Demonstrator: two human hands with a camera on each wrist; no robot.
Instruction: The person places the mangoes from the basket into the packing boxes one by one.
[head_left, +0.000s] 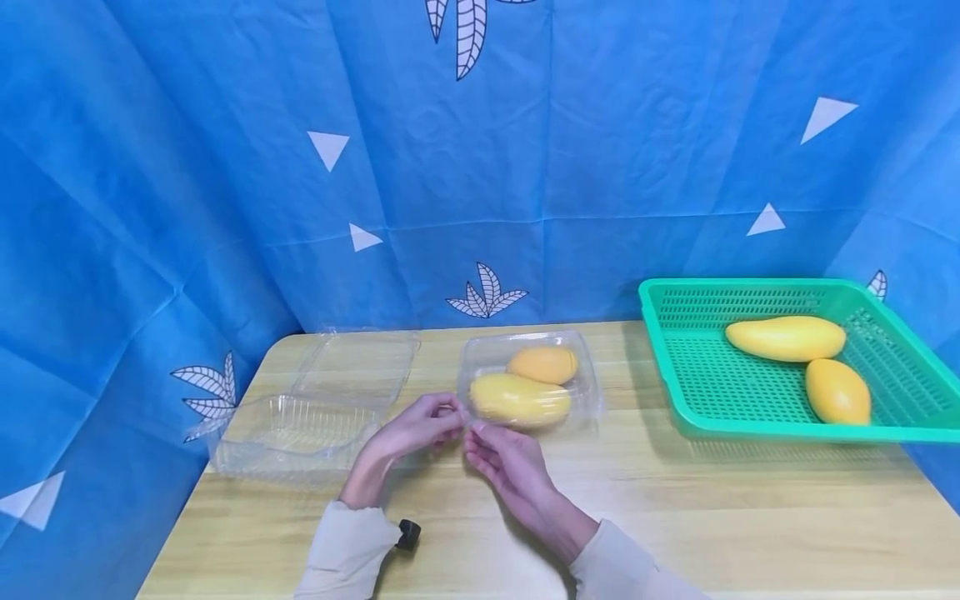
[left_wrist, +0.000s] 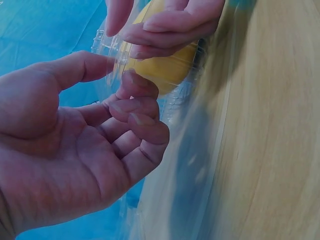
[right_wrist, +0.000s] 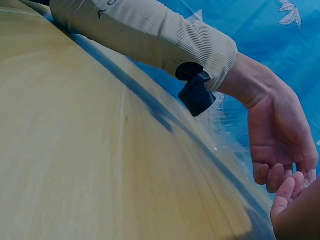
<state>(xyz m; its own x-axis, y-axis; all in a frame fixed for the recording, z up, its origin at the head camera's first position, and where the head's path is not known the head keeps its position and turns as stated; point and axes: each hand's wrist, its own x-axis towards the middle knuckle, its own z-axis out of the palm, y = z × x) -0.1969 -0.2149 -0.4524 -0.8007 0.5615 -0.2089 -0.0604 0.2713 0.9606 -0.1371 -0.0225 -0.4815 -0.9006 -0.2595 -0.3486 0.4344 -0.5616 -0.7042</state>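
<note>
A closed clear plastic clamshell box stands at the table's middle with two yellow mangoes inside, a longer mango in front and an orange-tinged mango behind. At the box's near left corner, my left hand pinches the rim between thumb and curled index finger. Right beside it, my right hand has thumb and fingertips on the same corner, gripping the edge. In the left wrist view the plastic rim passes between the fingers of both hands. The right wrist view hides the box behind the hands.
Left of the hands lies an empty clear clamshell box with its lid open toward the back. A green basket on the right holds two mangoes. A blue patterned curtain hangs behind the wooden table.
</note>
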